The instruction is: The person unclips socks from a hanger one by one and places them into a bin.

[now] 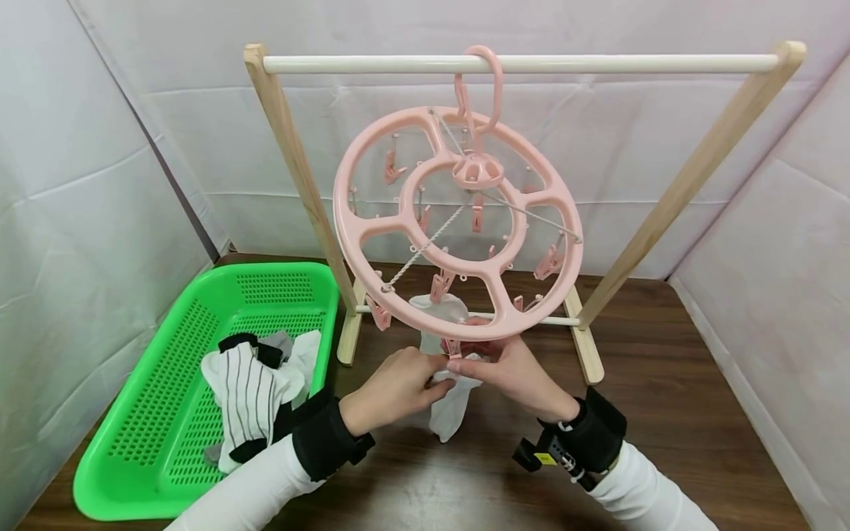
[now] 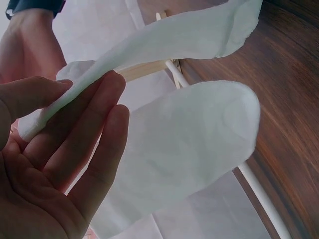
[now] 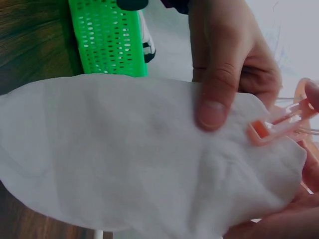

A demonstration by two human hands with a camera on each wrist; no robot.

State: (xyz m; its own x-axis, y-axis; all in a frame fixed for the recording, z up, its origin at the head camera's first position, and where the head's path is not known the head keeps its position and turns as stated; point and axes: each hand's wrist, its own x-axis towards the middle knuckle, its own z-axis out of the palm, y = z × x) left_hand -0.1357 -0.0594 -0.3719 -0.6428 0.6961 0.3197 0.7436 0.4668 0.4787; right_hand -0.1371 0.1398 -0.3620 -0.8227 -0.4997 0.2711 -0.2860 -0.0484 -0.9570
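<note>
A white sock [image 1: 450, 413] is between both hands under the near rim of a round pink clip hanger [image 1: 352, 254]. My left hand [image 1: 398, 391] pinches the sock's edge between thumb and fingers, its thumb [image 3: 214, 112] lying on the fabric in the right wrist view. With its thumb on a small pink clip [image 3: 271, 127], my right hand [image 1: 514, 369] grips that clip at the sock's top edge; its other fingers [image 3: 279, 219] are behind the fabric. Another white sock [image 2: 189, 149] hangs just behind, below a pink clip [image 1: 440, 286].
At left stands a green basket [image 1: 142, 369] holding striped, white, grey and black socks [image 1: 249, 391]. The hanger hooks over the white bar [image 1: 372, 65] of a wooden stand [image 1: 690, 184]. Several pink clips dangle from the hanger. White cloth walls [image 1: 770, 258] surround the dark wooden table [image 1: 677, 442].
</note>
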